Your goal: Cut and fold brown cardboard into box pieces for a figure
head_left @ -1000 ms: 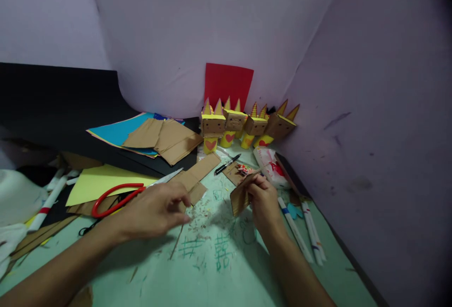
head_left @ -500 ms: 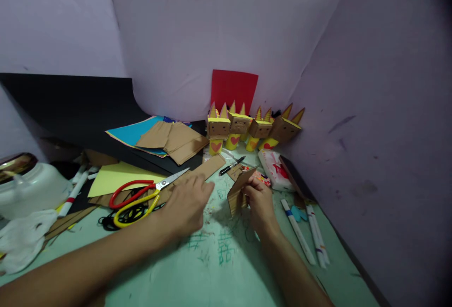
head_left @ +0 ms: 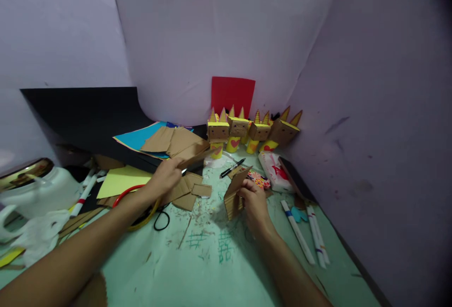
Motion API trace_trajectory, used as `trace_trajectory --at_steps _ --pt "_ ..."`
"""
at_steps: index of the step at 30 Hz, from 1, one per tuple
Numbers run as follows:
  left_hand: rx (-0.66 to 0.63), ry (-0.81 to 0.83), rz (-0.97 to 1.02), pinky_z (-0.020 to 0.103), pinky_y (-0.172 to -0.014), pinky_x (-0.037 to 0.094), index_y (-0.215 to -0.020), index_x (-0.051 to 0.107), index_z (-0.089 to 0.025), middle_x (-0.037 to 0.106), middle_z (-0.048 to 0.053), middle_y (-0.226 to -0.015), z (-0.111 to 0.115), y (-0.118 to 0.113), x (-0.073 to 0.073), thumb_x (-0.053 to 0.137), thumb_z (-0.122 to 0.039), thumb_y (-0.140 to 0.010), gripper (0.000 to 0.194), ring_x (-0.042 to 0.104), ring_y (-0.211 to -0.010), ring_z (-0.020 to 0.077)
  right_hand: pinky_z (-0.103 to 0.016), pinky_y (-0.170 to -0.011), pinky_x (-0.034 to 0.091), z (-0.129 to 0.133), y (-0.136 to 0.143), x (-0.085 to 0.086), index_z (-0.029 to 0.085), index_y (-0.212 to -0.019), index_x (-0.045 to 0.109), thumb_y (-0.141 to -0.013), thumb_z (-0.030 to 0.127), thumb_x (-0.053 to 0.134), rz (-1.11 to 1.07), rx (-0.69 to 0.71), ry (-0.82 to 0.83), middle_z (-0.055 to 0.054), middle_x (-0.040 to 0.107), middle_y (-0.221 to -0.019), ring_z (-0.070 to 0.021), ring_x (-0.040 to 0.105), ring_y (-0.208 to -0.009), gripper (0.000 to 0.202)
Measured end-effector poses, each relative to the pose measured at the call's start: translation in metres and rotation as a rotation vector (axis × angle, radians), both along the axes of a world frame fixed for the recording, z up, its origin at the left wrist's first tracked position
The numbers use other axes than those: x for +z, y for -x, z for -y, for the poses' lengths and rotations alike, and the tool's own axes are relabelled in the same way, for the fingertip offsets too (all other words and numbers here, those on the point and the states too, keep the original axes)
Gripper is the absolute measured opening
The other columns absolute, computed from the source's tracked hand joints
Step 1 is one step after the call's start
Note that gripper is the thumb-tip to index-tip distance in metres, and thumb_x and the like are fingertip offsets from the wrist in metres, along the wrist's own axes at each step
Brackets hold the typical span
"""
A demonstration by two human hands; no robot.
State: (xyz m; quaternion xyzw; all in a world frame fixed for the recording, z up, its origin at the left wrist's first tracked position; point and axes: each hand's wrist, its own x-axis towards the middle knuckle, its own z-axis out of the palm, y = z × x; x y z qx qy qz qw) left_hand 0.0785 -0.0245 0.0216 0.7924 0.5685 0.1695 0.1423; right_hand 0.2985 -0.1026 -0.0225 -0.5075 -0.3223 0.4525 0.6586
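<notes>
Gripping a flat brown cardboard strip (head_left: 197, 157) in your left hand (head_left: 167, 178), you are pointing its long axis rightward and slightly away over the bench (head_left: 169, 271). Your right hand (head_left: 254, 202) is pinching a bent, ribbed cardboard piece (head_left: 233, 199) over mid-bench; its upper flap is slanting up rightward.

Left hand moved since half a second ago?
Yes: the left hand went left and slightly up the picture, judged against the black pen.

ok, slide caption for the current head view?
Left hand holding a cardboard strip, right hand a bent cardboard piece, with cardboard figures lined up at the back.
</notes>
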Motion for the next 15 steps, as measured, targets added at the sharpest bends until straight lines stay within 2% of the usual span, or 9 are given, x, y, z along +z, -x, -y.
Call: trace_trajectory --at_steps 3,5,7,8,9,10,11,12,15 --pt "0.139 -0.03 0.067 0.028 -0.064 0.047 -0.105 0.06 -0.014 0.068 0.005 -0.085 -0.009 0.02 0.008 0.04 -0.015 -0.069 0.041 0.063 -0.079 0.0244 -0.021 -0.046 0.035 0.002 0.001 0.003 0.018 -0.053 0.061 -0.044 0.015 0.047 -0.005 0.019 0.013 0.003 0.06 -0.051 -0.0118 0.049 -0.048 0.018" --pt "0.261 -0.112 0.086 0.037 -0.076 0.047 -0.116 0.052 -0.01 0.063 0.012 -0.103 -0.006 0.029 0.012 0.044 -0.02 -0.071 0.047 0.059 -0.095 0.031 -0.02 -0.047 0.035 0.004 0.003 0.004 0.019 -0.052 0.061 -0.044 0.014 0.047 -0.006 0.034 0.016 0.003 0.059 -0.051 -0.0111 0.048 -0.048 0.016" --pt "0.316 -0.269 0.067 0.046 -0.092 0.037 -0.126 0.041 -0.011 0.05 0.017 -0.124 0.005 0.026 0.013 0.046 -0.022 -0.073 0.054 0.044 -0.116 0.0355 -0.02 -0.048 0.036 0.005 0.006 0.004 0.019 -0.05 0.061 -0.043 0.014 0.048 -0.003 0.05 0.019 0.003 0.059 -0.051 -0.0111 0.048 -0.048 0.016" --pt "0.272 -0.377 0.033 0.046 -0.096 0.032 -0.126 0.041 -0.013 0.047 0.016 -0.127 0.012 0.02 0.012 0.045 -0.02 -0.075 0.051 0.039 -0.12 0.0341 -0.021 -0.048 0.036 0.006 0.007 0.004 0.019 -0.05 0.061 -0.043 0.014 0.048 -0.001 0.056 0.022 0.003 0.059 -0.051 -0.0114 0.049 -0.048 0.016" --pt "0.128 -0.42 -0.006 0.044 -0.098 0.031 -0.122 0.043 -0.014 0.048 0.015 -0.125 0.018 0.012 0.01 0.043 -0.017 -0.077 0.046 0.04 -0.12 0.0305 -0.021 -0.048 0.036 0.006 0.008 0.004 0.019 -0.05 0.061 -0.044 0.014 0.048 0.002 0.059 0.024 0.003 0.06 -0.051 -0.012 0.049 -0.049 0.016" --pt "-0.083 -0.357 -0.071 0.042 -0.096 0.033 -0.118 0.047 -0.014 0.052 0.015 -0.12 0.024 0.002 0.007 0.04 -0.013 -0.078 0.041 0.044 -0.115 0.0282 -0.021 -0.048 0.037 0.006 0.009 0.004 0.019 -0.051 0.061 -0.044 0.015 0.048 0.005 0.058 0.025 0.003 0.06 -0.052 -0.0125 0.05 -0.049 0.016" --pt "-0.226 -0.29 -0.109 0.036 -0.09 0.039 -0.111 0.053 -0.017 0.058 0.011 -0.111 0.029 -0.01 0.003 0.042 -0.012 -0.076 0.037 0.052 -0.105 0.0243 -0.022 -0.049 0.037 0.006 0.009 0.004 0.019 -0.051 0.062 -0.044 0.015 0.048 0.009 0.053 0.023 0.002 0.061 -0.053 -0.013 0.05 -0.05 0.016" --pt "-0.317 -0.24 -0.14 0.032 -0.083 0.043 -0.102 0.058 -0.02 0.062 0.007 -0.101 0.032 -0.021 0.0 0.048 -0.013 -0.072 0.032 0.057 -0.095 0.0224 -0.021 -0.049 0.037 0.006 0.008 0.005 0.019 -0.052 0.062 -0.044 0.015 0.048 0.014 0.046 0.021 0.002 0.061 -0.053 -0.0132 0.051 -0.051 0.016" --pt "-0.462 -0.153 -0.215 0.034 -0.072 0.045 -0.082 0.063 -0.018 0.064 0.008 -0.082 0.038 -0.047 -0.006 0.056 -0.015 -0.061 0.022 0.059 -0.081 0.0253 -0.021 -0.048 0.036 0.006 0.004 0.007 0.02 -0.054 0.062 -0.044 0.014 0.048 0.024 0.023 0.016 0.003 0.061 -0.052 -0.0134 0.051 -0.051 0.018"
